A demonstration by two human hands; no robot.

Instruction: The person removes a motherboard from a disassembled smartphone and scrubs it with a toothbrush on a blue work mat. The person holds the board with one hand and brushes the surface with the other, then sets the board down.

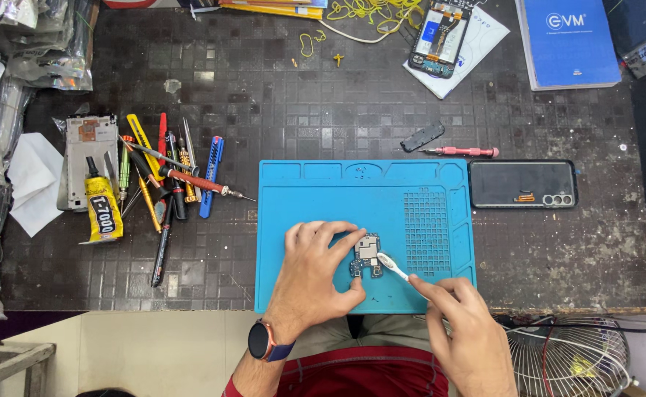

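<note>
A small phone circuit board [368,255] lies on the blue silicone work mat [315,198]. My left hand [315,276] pins the board down, index finger on its top edge and thumb at its lower left corner. My right hand [462,331] grips a white toothbrush [394,266] whose head rests on the board's right side. A smartwatch sits on my left wrist.
A pile of screwdrivers and tweezers [165,176] and a yellow glue tube [103,206] lie left of the mat. A phone back shell [523,184], a pink screwdriver [461,151] and a black strip [422,137] lie right. An opened phone [440,38] and a blue booklet [567,40] are at the back.
</note>
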